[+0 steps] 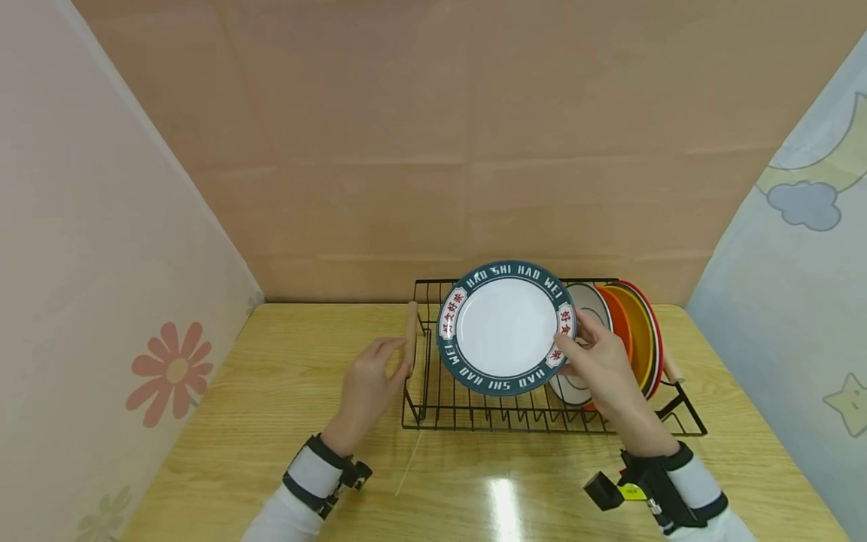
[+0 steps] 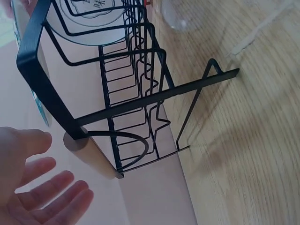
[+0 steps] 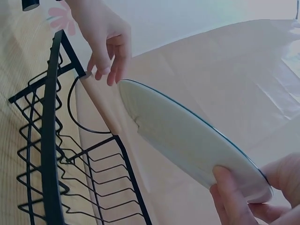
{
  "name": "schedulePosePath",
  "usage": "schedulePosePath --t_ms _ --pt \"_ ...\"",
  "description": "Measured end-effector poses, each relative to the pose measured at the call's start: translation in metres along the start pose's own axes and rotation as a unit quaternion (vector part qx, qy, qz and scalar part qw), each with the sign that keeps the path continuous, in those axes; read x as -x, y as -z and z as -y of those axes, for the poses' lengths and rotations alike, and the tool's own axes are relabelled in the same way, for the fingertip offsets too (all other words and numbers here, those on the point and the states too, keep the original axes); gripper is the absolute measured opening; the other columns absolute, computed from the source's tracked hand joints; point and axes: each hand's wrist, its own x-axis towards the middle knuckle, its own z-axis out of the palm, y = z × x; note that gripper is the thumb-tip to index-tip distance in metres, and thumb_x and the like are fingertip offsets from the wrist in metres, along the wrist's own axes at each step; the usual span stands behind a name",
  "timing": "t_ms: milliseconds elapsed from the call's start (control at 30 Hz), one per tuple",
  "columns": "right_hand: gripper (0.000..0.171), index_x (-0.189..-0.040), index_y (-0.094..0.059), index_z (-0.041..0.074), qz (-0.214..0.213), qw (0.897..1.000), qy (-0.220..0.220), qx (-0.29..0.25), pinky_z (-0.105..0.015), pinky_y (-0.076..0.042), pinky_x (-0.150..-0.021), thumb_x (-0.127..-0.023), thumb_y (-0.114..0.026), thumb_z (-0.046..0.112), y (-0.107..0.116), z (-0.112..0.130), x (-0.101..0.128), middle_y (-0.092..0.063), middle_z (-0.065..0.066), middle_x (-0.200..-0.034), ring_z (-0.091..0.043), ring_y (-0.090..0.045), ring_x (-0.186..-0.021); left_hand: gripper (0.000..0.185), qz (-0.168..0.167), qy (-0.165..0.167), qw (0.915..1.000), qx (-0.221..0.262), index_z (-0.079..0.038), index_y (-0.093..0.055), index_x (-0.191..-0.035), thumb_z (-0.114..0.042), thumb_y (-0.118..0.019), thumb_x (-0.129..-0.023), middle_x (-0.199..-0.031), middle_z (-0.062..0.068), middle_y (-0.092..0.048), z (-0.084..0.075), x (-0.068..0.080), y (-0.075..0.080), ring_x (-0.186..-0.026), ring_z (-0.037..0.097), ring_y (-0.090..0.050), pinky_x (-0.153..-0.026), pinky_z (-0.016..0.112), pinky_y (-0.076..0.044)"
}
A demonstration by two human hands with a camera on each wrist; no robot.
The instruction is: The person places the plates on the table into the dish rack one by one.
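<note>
My right hand [image 1: 599, 361] pinches the right rim of a white plate [image 1: 504, 335] with a dark teal border, white lettering and red characters. The right wrist view shows the thumb on one face and fingers on the other, with the plate [image 3: 187, 136] tilted above the rack. A black wire dish rack [image 1: 501, 418] stands beneath it. Beside the rack's left wooden handle [image 1: 411, 335] is my left hand [image 1: 371, 376], fingers loosely bent and holding nothing. In the left wrist view the left hand's fingers [image 2: 51, 187] spread apart near that handle.
Several plates stand on edge at the rack's right end, among them an orange plate [image 1: 616, 320], a yellow plate [image 1: 637, 331] and a red-rimmed plate [image 1: 655, 339]. The rack sits on a wooden table [image 1: 325, 346] against a brown back wall [image 1: 433, 188]. Patterned panels flank both sides.
</note>
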Motion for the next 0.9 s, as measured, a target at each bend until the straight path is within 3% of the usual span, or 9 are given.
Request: schedulePosePath --t_ms 167,467,700,900 --pt "0.059 -0.145 -0.030 0.011 -0.009 0.999 0.017 0.035 -0.024 -0.055 -0.062 -0.092 -0.055 0.021 0.004 0.004 0.000 -0.046 -0.024 -0.129 -0.002 -0.062 -0.075 0.033 0.042 0.066 0.9964 0.032 -0.006 -0.066 -0.108 -0.018 -0.074 -0.078 -0.098 0.011 -0.065 0.003 0.000 -0.001 -0.081 0.021 -0.066 -0.061 0.031 -0.055" --pt "0.058 -0.143 -0.034 0.012 -0.039 0.993 0.042 0.107 -0.028 -0.055 -0.059 -0.091 -0.056 0.025 0.012 0.008 -0.004 -0.050 -0.023 -0.128 0.000 -0.061 -0.075 0.035 0.094 0.120 0.9839 0.093 -0.005 -0.064 -0.114 -0.017 -0.070 -0.081 -0.103 0.013 -0.065 0.005 -0.007 -0.003 -0.080 0.023 -0.066 -0.062 0.030 -0.055" --pt "0.055 -0.141 -0.040 0.014 -0.056 0.982 0.058 0.172 -0.027 -0.054 -0.055 -0.090 -0.056 0.027 0.015 0.012 -0.008 -0.058 -0.020 -0.114 -0.002 -0.062 -0.071 0.037 0.119 0.187 0.9611 0.166 -0.006 -0.061 -0.119 -0.018 -0.066 -0.084 -0.110 0.011 -0.065 0.004 -0.013 -0.004 -0.079 0.020 -0.067 -0.050 0.020 -0.050" --pt "0.053 -0.139 -0.042 0.010 -0.064 0.972 0.079 0.214 -0.027 -0.054 -0.052 -0.090 -0.057 0.025 0.018 0.015 -0.012 -0.059 -0.019 -0.104 -0.020 -0.067 -0.075 0.039 0.134 0.217 0.9451 0.204 -0.006 -0.060 -0.121 -0.015 -0.066 -0.083 -0.111 0.013 -0.065 0.004 -0.016 -0.004 -0.072 0.017 -0.068 -0.046 0.021 -0.048"
